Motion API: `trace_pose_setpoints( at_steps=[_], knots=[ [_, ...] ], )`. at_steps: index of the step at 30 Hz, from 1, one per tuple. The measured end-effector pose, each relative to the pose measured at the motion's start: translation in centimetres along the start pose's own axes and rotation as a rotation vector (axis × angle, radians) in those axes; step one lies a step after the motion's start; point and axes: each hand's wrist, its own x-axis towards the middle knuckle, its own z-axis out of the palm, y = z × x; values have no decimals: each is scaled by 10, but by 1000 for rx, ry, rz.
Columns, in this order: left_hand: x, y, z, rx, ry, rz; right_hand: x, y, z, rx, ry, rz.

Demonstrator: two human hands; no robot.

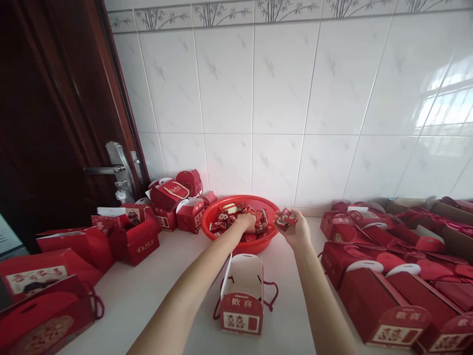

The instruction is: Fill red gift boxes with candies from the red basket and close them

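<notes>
A red plastic basket with perforated sides holds a heap of red-wrapped candies. My left hand reaches down into the heap; its fingers curl among the candies, and whatever is in them is hidden. Over the basket's right rim, my right hand is closed on red wrapped candies with pale printing, held between thumb and fingers. Before the basket stands a red gift box with its top open, a pale inside showing and dark red cord handles at both sides. Neither hand touches this box.
Red gift boxes crowd the left of the white table, some stacked against the wall. Rows of closed red boxes fill the right side, close to my right forearm. A tiled wall rises behind; a dark door is at left.
</notes>
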Motion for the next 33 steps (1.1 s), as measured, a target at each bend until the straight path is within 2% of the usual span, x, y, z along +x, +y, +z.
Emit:
trace_pose_setpoints(
  at_steps=[4, 10, 13, 19, 26, 33],
  knots=[
    [-4, 3, -1, 33, -44, 7, 5, 3, -3, 22, -29, 20],
    [-3, 23, -1, 15, -116, 195, 4, -2, -5, 59, -42, 14],
    [0, 24, 1, 9, -172, 221, 3, -3, -4, 72, -32, 12],
    [8, 21, 11, -33, -169, 155, 4, -1, -5, 76, -27, -2],
    [12, 18, 18, -139, -216, 82, 8, 1, -8, 66, -61, -16],
    [11, 5, 12, -347, -115, 19, 9, 1, -8, 62, -85, -14]
  ],
)
